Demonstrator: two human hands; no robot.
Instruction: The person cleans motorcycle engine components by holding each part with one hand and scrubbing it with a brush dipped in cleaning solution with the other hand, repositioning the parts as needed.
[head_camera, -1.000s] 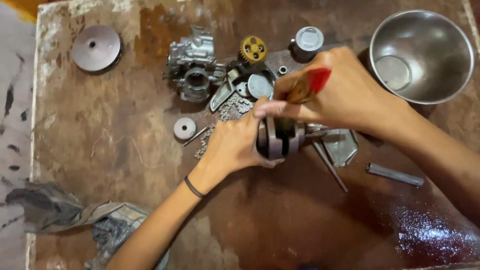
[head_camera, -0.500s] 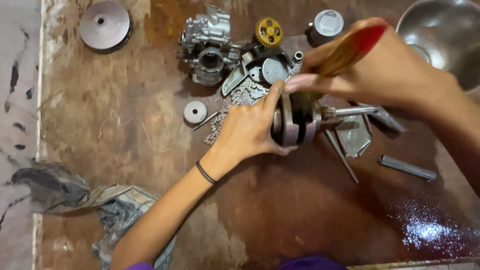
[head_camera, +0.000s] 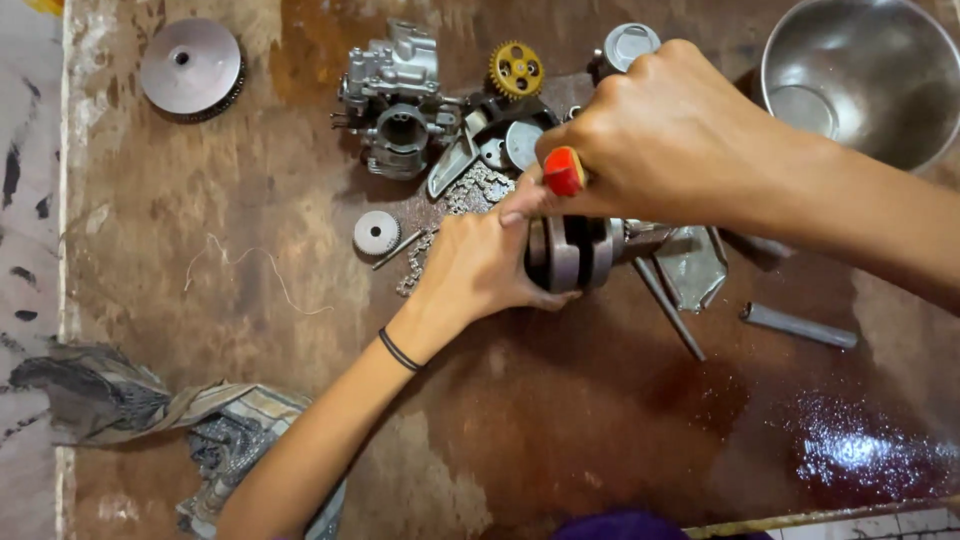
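Head view: left hand (head_camera: 480, 262) wraps its fingers around the crankshaft (head_camera: 572, 252), which rests on the brown table (head_camera: 560, 420). Right hand (head_camera: 668, 135) is fisted on a red-tipped tool handle (head_camera: 563, 170) just above it; its working end is hidden. Chain (head_camera: 455, 215), carburetor (head_camera: 395, 100) and steel bowl (head_camera: 860, 70) lie beyond.

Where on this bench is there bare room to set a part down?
Bare board lies between the round disc, the small gear and the rag, and along the near edge below the left hand and metal rod. It is crowded around the carburetor, chain and bowl.
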